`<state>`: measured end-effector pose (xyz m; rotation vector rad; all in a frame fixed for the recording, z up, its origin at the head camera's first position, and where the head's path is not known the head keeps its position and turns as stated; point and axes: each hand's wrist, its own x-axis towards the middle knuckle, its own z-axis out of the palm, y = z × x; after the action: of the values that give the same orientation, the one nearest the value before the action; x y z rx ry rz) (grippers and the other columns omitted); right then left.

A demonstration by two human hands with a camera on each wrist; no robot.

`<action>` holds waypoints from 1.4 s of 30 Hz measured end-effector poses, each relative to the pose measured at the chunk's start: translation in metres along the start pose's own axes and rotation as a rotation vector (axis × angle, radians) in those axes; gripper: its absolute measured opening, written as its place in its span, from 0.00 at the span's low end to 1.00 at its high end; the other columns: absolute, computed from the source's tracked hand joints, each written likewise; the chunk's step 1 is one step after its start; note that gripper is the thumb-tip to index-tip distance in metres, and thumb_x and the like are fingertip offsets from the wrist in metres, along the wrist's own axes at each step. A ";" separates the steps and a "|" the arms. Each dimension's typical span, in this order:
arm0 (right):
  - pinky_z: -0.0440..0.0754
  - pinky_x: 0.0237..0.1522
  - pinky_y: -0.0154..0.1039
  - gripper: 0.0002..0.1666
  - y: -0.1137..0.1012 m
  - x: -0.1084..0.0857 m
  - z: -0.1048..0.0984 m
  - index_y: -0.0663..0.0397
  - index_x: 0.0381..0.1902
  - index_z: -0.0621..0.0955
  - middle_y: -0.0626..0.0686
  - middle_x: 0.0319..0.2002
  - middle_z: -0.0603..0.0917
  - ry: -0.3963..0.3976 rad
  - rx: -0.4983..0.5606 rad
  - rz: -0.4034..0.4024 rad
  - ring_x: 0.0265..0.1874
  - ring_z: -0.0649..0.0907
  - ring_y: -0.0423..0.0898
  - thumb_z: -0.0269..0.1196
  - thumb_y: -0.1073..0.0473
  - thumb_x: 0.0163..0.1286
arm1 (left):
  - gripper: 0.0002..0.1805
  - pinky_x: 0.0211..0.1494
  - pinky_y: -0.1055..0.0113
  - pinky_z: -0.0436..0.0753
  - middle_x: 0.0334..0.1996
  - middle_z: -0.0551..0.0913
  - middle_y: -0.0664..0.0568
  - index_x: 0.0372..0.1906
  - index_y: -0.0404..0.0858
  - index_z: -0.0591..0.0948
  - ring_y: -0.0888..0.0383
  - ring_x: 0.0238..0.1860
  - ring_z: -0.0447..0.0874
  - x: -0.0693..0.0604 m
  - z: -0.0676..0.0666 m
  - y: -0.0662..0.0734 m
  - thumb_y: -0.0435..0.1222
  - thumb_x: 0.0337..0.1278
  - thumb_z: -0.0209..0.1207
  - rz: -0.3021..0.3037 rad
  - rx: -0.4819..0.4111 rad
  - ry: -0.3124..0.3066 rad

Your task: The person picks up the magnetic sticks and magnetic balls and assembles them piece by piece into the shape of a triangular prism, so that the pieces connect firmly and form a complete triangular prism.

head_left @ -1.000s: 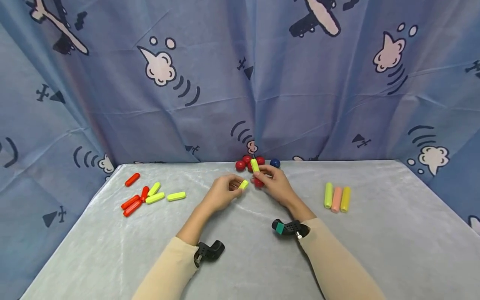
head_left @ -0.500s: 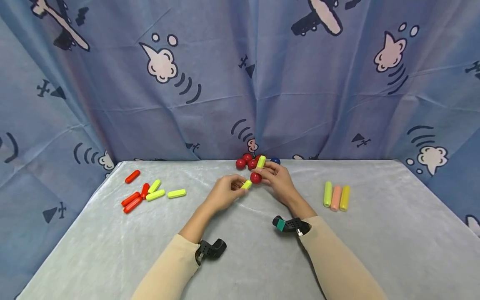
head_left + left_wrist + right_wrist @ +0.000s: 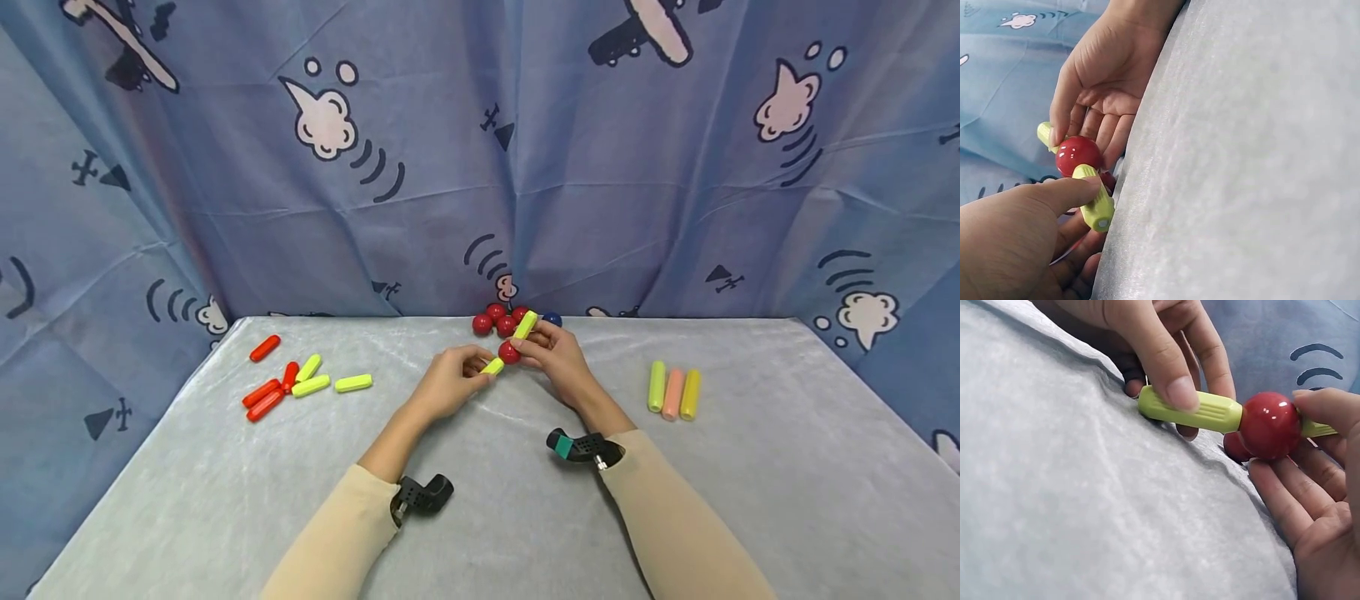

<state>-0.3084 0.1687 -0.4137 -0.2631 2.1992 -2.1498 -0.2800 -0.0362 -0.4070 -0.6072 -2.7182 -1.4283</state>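
A: Since the earlier frames, the red ball (image 3: 509, 352) has come up against the end of the left-hand stick (image 3: 492, 367), and the right-hand stick (image 3: 525, 324) has tipped over to the right.

B: So in the head view, who holds what?

A: The left hand (image 3: 444, 383) pinches its own stick; the right hand (image 3: 557, 358) pinches the other, close to the ball. The ball sits between the two sticks, seemingly lifted off the worktop (image 3: 480, 517).

B: And from the left wrist?

A: The left thumb presses on top of the near stick, with fingers underneath. A small pale disc (image 3: 1103, 223) shows in its free end, perhaps a magnet or a metal plug.

B: How would a stick like that handle?

A: Light and stiff, I'd judge, like hard plastic. It won't give under a firm pinch.

B: What does the right wrist view add?

A: The ball touches both sticks, and the right thumb lies beside the far joint. The left-hand stick has ribs along its side, so that's a good place to grip.

B: And the ball?

A: Glossy, so probably slippery, and likely heavier than a stick. It doesn't look fragile; the joints seem the weak spots, so support it close by.
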 end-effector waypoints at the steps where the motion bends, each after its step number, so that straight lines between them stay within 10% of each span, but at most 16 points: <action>1: 0.87 0.44 0.31 0.31 0.001 0.000 0.000 0.68 0.67 0.72 0.58 0.52 0.86 -0.006 -0.016 -0.003 0.41 0.86 0.33 0.65 0.62 0.70 | 0.14 0.49 0.63 0.86 0.41 0.89 0.45 0.51 0.36 0.85 0.55 0.41 0.87 0.000 0.000 0.000 0.31 0.60 0.67 0.001 0.002 0.002; 12: 0.88 0.45 0.34 0.32 0.003 0.000 0.001 0.68 0.69 0.68 0.73 0.62 0.78 -0.120 -0.081 -0.057 0.42 0.87 0.34 0.64 0.66 0.71 | 0.14 0.45 0.67 0.84 0.39 0.89 0.46 0.50 0.38 0.86 0.58 0.38 0.86 0.001 0.001 -0.003 0.31 0.59 0.67 -0.003 0.004 0.032; 30: 0.81 0.42 0.30 0.25 0.001 -0.001 0.003 0.68 0.65 0.74 0.67 0.50 0.83 -0.189 -0.298 -0.133 0.39 0.81 0.40 0.60 0.66 0.72 | 0.14 0.49 0.62 0.84 0.42 0.90 0.45 0.50 0.37 0.86 0.54 0.41 0.86 0.001 -0.002 -0.006 0.31 0.58 0.69 0.005 -0.010 0.069; 35: 0.79 0.41 0.32 0.20 -0.001 0.000 0.004 0.68 0.59 0.76 0.63 0.45 0.82 -0.189 -0.287 -0.117 0.37 0.79 0.41 0.58 0.61 0.75 | 0.13 0.50 0.60 0.84 0.42 0.90 0.45 0.49 0.37 0.86 0.53 0.41 0.86 0.003 -0.002 -0.005 0.31 0.59 0.68 0.007 -0.035 0.088; 42: 0.88 0.40 0.33 0.31 0.000 0.001 0.004 0.64 0.75 0.64 0.73 0.54 0.80 -0.067 -0.136 -0.045 0.37 0.84 0.35 0.54 0.64 0.77 | 0.13 0.52 0.59 0.85 0.46 0.89 0.45 0.52 0.36 0.85 0.53 0.45 0.87 0.004 -0.006 -0.001 0.35 0.65 0.64 -0.036 -0.057 0.062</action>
<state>-0.3090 0.1650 -0.4134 -0.3886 2.3257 -1.9840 -0.2853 -0.0399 -0.4039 -0.5098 -2.6630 -1.5112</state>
